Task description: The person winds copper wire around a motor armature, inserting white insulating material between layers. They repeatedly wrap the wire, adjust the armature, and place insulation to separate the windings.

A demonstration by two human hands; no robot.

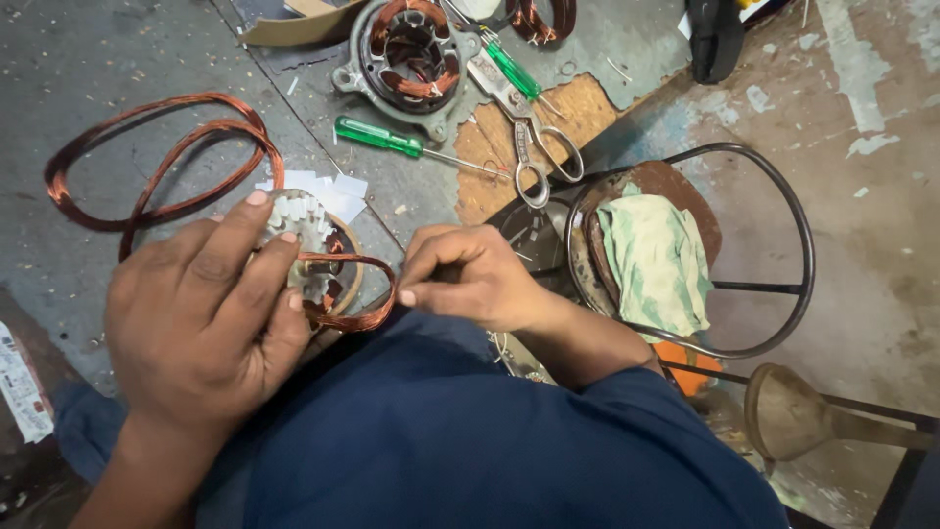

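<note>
My left hand (201, 309) grips a small round motor stator (315, 250) lined with white paper slot strips, held over my lap. A loop of copper winding wire (357, 315) hangs out of the stator toward my right hand (470, 274). The right hand's fingers are pinched together just beside that loop, at its right end. Whether they hold the wire or something thin is hidden by the fingers. My dark blue clothing (460, 441) fills the lower middle.
Long copper wire coils (147, 162) lie on the grey bench at left. A second stator (409, 54), a green-handled screwdriver (377, 135), scissors (534, 147) and white paper scraps (338, 191) lie behind. A round stool with a green cloth (656, 260) stands at right.
</note>
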